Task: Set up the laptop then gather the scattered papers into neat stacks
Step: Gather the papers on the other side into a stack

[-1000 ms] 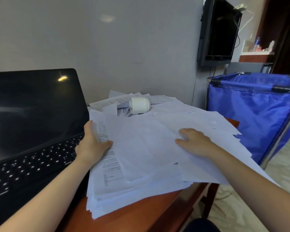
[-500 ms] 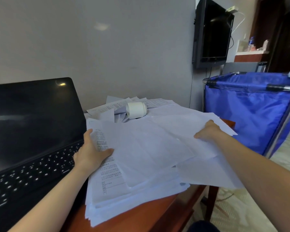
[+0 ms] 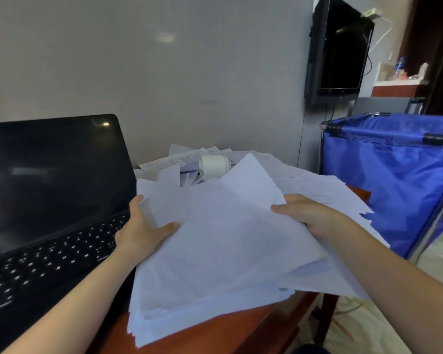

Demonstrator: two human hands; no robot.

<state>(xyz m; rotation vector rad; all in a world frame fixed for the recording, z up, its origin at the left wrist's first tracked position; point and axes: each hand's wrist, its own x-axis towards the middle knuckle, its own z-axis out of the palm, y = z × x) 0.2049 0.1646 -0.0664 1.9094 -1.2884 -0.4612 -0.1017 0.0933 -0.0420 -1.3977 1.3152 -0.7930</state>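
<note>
Papers (image 3: 215,251), light, limp and slippery, are heaped on the right half of the bench (image 3: 215,333) beside the open laptop (image 3: 49,200), pinched at the left edge by the left hand (image 3: 141,233) and at the right edge by the right hand (image 3: 315,215); opposite edges are judged the best holds.

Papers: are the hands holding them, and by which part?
Left hand grips the stack at its left edge; right hand holds loose top sheets by their right edge.
</note>
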